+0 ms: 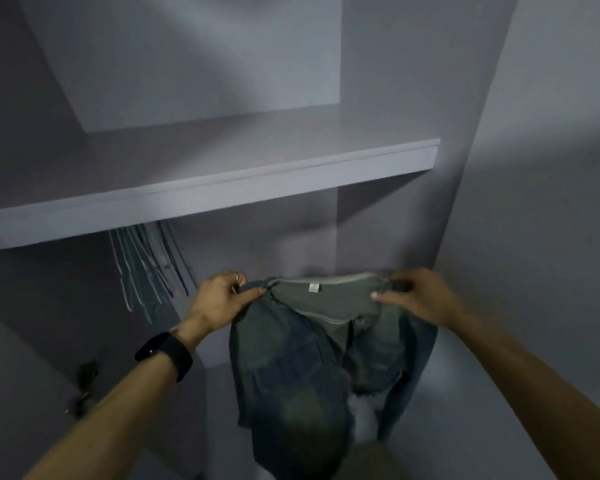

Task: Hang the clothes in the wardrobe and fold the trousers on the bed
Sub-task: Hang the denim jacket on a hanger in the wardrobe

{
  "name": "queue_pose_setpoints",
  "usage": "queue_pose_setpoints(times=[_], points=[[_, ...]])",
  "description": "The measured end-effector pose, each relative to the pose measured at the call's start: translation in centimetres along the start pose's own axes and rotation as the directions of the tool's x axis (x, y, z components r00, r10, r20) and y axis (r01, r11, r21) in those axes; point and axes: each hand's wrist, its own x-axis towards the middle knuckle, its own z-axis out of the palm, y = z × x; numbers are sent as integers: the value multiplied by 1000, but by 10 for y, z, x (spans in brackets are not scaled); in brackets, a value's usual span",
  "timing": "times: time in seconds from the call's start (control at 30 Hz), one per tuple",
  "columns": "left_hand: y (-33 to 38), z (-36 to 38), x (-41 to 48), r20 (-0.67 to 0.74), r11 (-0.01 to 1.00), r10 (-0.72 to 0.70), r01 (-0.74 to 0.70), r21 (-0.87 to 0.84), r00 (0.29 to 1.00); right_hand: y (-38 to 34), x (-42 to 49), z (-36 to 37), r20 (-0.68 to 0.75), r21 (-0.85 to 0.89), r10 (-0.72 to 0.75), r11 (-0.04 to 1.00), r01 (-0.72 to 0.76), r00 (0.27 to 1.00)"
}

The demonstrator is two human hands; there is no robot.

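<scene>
Fingers (250, 293) of the left hand (219, 303) and of the right hand (420, 299) pinch the waistband (329, 281) of the trousers (284, 368), which hang at 6 o'clock below the wardrobe shelf (222, 192). Hangers (142, 268) are at 10 o'clock. It is better to keep the waistband level and taut, so the legs fall straight for folding.

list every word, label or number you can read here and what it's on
No text can be read.
White tag inside the waistband of the trousers: too small and blurred to read.
Black wristband on the left wrist: no writing shows.
</scene>
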Motion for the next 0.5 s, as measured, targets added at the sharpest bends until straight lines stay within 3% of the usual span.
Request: queue_pose_setpoints(times=[0.07, 0.13, 0.23, 0.33, 0.4, 0.5], points=[[-10, 8, -4, 64, 993, -106, 109, -36, 992, 11, 7, 18, 199, -20, 97, 995, -95, 975], [-18, 18, -11, 98, 985, -164, 157, 70, 982, 19, 16, 32, 339, 88, 109, 985, -147, 934], [-26, 19, -16, 9, 969, -245, 244, 43, 970, 29, 34, 32, 456, 241, 46, 955, -173, 889], [-28, 17, -27, -68, 930, -363, 358, -81, 929, 46, 57, 31, 498, 317, -13, 933, -168, 867], [-25, 20, -34, -84, 914, -402, 394, -100, 912, 47, 68, 38, 442, 344, -32, 929, -137, 897], [-17, 19, -44, 69, 869, -441, 445, -219, 895, 49, 82, 75, 373, 263, -17, 961, -88, 928]])
